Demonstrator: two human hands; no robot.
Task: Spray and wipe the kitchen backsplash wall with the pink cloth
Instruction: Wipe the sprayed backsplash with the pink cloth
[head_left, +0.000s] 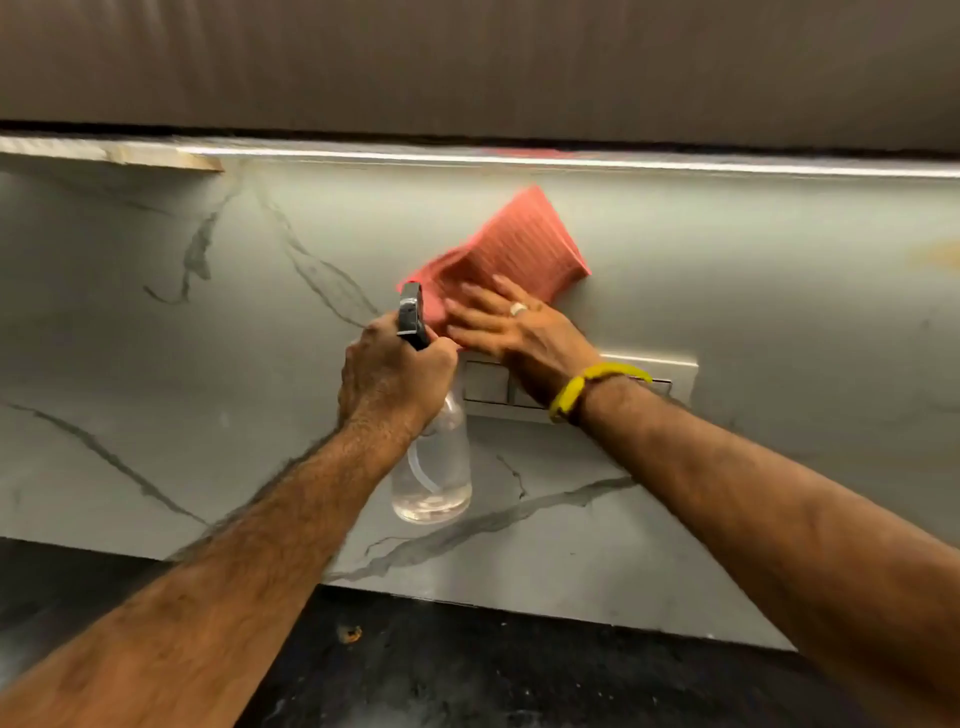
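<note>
Marble-patterned grey backsplash (156, 364) is seen between a dark upper cabinet (467, 62) and a black countertop (467, 665), with a light strip (675, 165) along its top edge. The pink cloth (524, 249) is pressed flat against the wall by the right hand (511, 327), whose fingers are spread almost straight over the cloth's lower edge, just above a switch plate (649, 374). A clear spray bottle (434, 467) is gripped at its neck by the left hand (395, 374), fingers curled round below the black nozzle (411, 314), which stands just beside the cloth.

The cloth is judged soft, light and limp, so it is best held under a flat palm, spread wide, or it may bunch. The bottle looks about 1 quarter full and light; its smooth body could slip if wet, so the neck is the surer hold. Moisture near the switches should be avoided.
</note>
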